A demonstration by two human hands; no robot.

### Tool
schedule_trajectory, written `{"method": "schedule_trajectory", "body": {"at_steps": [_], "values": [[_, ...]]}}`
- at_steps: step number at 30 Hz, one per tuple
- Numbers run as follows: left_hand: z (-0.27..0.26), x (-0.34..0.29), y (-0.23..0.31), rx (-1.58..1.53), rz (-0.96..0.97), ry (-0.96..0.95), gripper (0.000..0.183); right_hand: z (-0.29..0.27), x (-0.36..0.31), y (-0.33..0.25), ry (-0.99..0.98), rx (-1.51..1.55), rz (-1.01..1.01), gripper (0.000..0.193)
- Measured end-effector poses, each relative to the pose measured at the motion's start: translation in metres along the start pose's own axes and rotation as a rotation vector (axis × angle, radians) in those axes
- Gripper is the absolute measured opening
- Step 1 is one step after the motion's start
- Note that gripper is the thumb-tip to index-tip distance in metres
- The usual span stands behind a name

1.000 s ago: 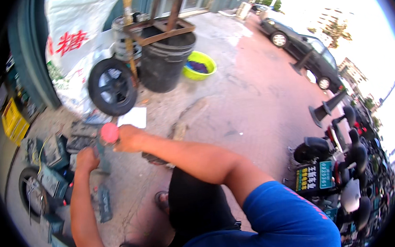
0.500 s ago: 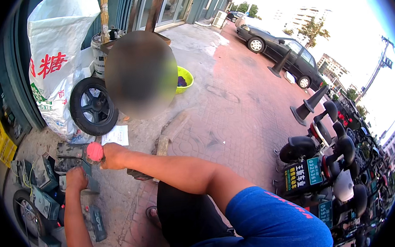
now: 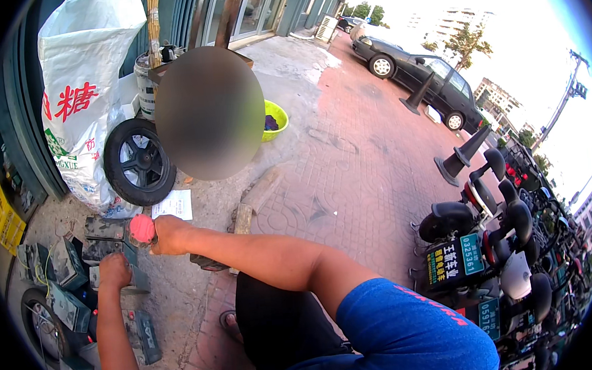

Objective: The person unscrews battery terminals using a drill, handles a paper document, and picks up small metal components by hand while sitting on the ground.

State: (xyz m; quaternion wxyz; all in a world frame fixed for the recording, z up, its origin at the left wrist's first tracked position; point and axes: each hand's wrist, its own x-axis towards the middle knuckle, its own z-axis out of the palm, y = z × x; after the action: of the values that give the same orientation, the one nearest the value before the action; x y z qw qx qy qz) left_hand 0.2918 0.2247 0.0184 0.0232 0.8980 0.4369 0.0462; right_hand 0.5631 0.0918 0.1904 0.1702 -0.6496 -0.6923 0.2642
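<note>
The right hand (image 3: 171,234) is closed around a red-topped tool (image 3: 142,228), its round red end showing just left of the knuckles. The left hand (image 3: 115,269) is curled into a fist just nearer and to the left; whether it grips anything cannot be told. Beside and beneath that fist is a grey-green block (image 3: 138,280), with a dark block (image 3: 101,229) just beyond on the ground.

Large red characters and smaller green print mark the white sack (image 3: 89,69) at far left. A yellow box (image 3: 7,219) carries dark print, a sheet of paper (image 3: 173,206) has faint lines too small to read, and teal number plates (image 3: 472,253) hang on the scooters at right. The blue sleeve (image 3: 403,324) bears pinkish lettering.

The right arm bends at the elbow and reaches left across the body; the left forearm runs nearly straight away from the near edge.
</note>
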Motion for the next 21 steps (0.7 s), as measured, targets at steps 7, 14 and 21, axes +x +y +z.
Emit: {"method": "schedule_trajectory", "body": {"at_steps": [7, 14, 21], "values": [[0.011, 0.003, 0.007, -0.010, 0.037, 0.000, 0.017, -0.001, -0.004, 0.005, 0.000, -0.002, 0.010, 0.053], [0.019, -0.001, -0.006, -0.009, -0.012, 0.023, 0.019, -0.005, -0.004, -0.002, -0.007, -0.018, -0.016, 0.052], [-0.007, -0.007, 0.009, -0.105, -0.092, -0.036, 0.023, -0.011, -0.009, -0.003, -0.040, 0.009, 0.027, 0.052]]}}
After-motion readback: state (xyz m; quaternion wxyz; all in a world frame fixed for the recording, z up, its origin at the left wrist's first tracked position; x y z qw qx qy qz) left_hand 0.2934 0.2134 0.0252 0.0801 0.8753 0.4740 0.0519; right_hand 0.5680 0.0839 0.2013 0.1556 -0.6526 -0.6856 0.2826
